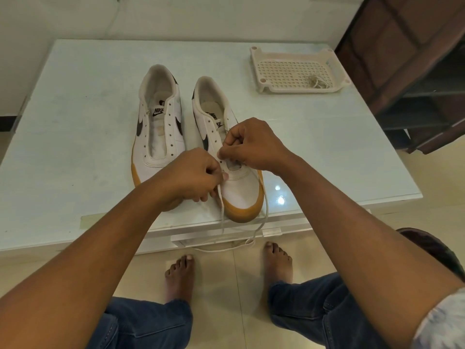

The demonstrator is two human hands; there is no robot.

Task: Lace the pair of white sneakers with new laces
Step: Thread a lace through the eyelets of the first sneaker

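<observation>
Two white sneakers with gum soles and dark side logos stand on the white table [75, 102], toes toward me. The left sneaker [158, 122] has bare eyelets. The right sneaker [221, 137] sits at the table's front edge, under both hands. My left hand [193, 177] pinches a white lace [241, 245] beside the lowest eyelets. My right hand [249, 144] pinches the same lace over the tongue opening. The lace hangs in a long loop over the table edge toward the floor.
A cream perforated plastic tray [297, 69] stands at the back right of the table with a bundled lace [317, 81] in it. Dark wooden furniture [415, 66] rises at the right. My bare feet [181, 275] rest on the tiled floor below.
</observation>
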